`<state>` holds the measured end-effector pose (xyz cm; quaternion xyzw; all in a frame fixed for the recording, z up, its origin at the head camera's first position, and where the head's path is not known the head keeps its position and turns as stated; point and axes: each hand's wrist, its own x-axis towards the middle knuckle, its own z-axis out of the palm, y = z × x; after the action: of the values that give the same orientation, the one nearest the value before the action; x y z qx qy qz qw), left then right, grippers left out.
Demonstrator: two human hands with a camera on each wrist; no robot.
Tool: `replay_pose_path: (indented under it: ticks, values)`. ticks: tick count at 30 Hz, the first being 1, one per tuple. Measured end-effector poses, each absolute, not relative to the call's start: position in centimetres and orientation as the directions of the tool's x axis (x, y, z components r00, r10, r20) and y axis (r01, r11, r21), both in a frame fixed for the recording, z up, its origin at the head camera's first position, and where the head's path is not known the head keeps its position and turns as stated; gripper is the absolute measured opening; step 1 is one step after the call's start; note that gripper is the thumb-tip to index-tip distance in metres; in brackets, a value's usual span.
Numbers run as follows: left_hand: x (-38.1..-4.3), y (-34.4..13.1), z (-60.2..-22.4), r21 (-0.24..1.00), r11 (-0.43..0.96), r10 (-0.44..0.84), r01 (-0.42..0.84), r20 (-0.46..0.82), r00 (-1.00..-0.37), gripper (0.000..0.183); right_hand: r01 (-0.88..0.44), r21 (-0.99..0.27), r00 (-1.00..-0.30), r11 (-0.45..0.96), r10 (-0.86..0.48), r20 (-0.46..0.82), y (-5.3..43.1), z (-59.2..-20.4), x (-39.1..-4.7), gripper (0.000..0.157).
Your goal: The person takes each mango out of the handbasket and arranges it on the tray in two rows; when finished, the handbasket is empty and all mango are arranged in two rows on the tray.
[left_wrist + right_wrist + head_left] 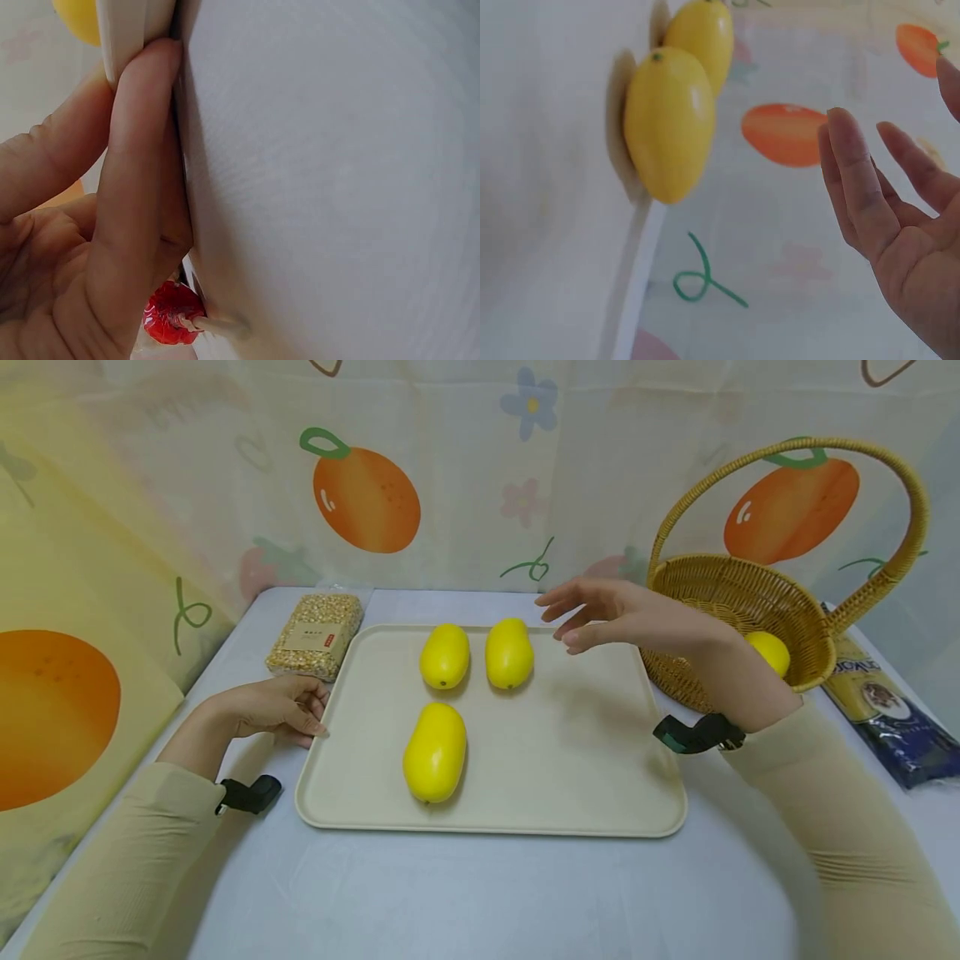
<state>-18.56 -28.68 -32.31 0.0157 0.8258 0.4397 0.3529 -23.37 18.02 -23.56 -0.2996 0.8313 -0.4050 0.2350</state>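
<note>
The left hand point(279, 708) pinches the left rim of a beige tray point(540, 802), thumb on the rim and a finger at its underside in the left wrist view. Three yellow mangoes lie on the tray: one mango point(445, 657) at the back, a second mango point(509, 653) beside it, and a third mango point(435, 752) nearer the front. Above the tray's back right part hovers the right hand point(615, 614), fingers relaxed and holding nothing. It is nearest the second mango, apart from it.
At the right, a wicker basket point(813, 647) with a tall handle holds a yellow fruit point(768, 653). A blue and gold packet point(892, 710) lies beside it. Behind the left hand lies a bag of grain point(315, 631). A red-wrapped lollipop point(172, 313) shows near the left hand.
</note>
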Motion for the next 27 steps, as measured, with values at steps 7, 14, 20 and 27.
replay_pose_path:
  ticks: [7, 14, 20, 27]
  values:
    - [-18.7, -28.7, -32.3, 0.736, 0.614, 0.337, -0.287, -0.573, -0.747, 0.046, -0.359, -0.799, -0.763, 0.483, -0.644, -0.047, 21.7, -21.2, -23.0, 0.047]
    - [-18.6, -28.8, -32.3, 0.737, 0.610, 0.340, -0.292, -0.576, -0.744, 0.046, -0.411, -0.791, -0.799, 0.454, -0.597, 0.073, 26.1, -19.2, -23.4, 0.047]
    - [-18.6, -28.9, -32.4, 0.735, 0.608, 0.334, -0.299, -0.579, -0.744, 0.046, -0.403, -0.775, -0.846, 0.487, -0.521, 0.113, 30.1, -18.4, -24.5, 0.046]
    - [-18.5, -28.9, -32.3, 0.734, 0.609, 0.331, -0.300, -0.579, -0.745, 0.046, -0.335, -0.831, -0.878, 0.445, -0.467, 0.103, 33.9, -19.0, -27.1, 0.044]
